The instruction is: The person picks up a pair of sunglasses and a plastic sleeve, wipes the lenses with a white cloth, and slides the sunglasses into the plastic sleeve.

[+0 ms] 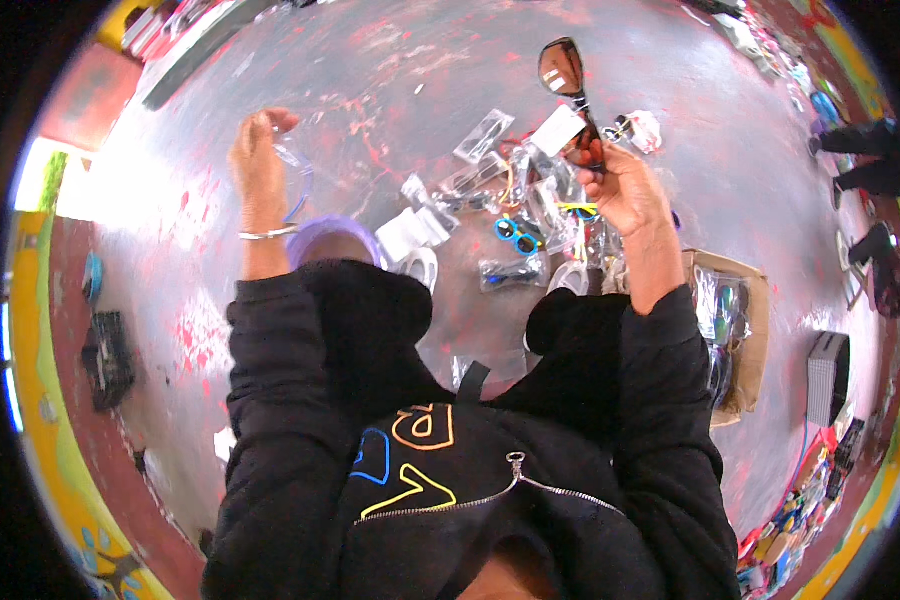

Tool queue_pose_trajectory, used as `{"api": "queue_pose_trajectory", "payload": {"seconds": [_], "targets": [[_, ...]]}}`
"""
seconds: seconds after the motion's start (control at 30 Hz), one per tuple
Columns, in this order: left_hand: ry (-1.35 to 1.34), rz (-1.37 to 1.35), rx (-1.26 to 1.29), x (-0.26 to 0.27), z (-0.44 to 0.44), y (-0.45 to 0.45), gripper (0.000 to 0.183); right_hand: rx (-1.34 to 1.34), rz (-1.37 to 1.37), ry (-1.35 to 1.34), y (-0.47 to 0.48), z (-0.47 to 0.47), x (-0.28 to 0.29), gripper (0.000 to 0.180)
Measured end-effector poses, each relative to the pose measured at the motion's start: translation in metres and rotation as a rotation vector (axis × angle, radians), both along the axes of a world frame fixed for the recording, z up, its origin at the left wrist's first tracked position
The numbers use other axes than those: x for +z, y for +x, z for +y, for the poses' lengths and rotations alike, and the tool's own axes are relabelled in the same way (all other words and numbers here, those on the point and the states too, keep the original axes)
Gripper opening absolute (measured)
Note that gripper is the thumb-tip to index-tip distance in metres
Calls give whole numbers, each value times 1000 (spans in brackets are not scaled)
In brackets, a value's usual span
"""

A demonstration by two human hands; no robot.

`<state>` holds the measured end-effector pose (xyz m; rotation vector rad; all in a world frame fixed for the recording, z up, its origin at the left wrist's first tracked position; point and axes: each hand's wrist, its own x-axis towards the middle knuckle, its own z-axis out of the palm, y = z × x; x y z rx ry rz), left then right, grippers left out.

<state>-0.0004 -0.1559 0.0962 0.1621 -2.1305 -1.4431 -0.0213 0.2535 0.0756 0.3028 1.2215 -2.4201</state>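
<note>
My right hand (pixel 621 186) grips dark-framed sunglasses (pixel 562 69) with brown lenses by one end. One lens points away from me, and a white tag (pixel 558 130) lies against the frame. My left hand (pixel 259 154) is raised at the left with its fingers curled. Something clear shows just below those fingertips, but whether they hold it is unclear. Beneath that wrist is a purple plastic bucket (pixel 379 251), partly covered by my leg. Blue round-framed sunglasses (pixel 516 236) lie on the floor between my hands, among several clear plastic sleeves (pixel 484 136) and bagged glasses (pixel 511 271).
A cardboard box (pixel 756 330) of bagged sunglasses stands by my right leg. Piled goods (pixel 787 517) line the right wall. Legs of another person (pixel 866 146) show at the far right. A black crate (pixel 109 360) is by the left wall, and a bench (pixel 195 56) at upper left.
</note>
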Motion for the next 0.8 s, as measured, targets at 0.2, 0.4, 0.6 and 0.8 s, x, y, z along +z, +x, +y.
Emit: {"api": "queue_pose_trajectory", "payload": {"seconds": [0.2, 0.4, 0.6, 0.8], "targets": [[-352, -294, 311, -20, -122, 166, 26, 115, 103, 10, 1, 3, -8, 16], [-1139, -1099, 404, -142, -200, 378, 15, 122, 109, 133, 8, -6, -11, 19], [-896, -1418, 79, -298, -202, 623, 16, 113, 70, 92, 0, -4, -24, 16], [-565, -1637, -439, -303, -50, 638, 16, 103, 122, 219, 11, -12, -12, 13]]}}
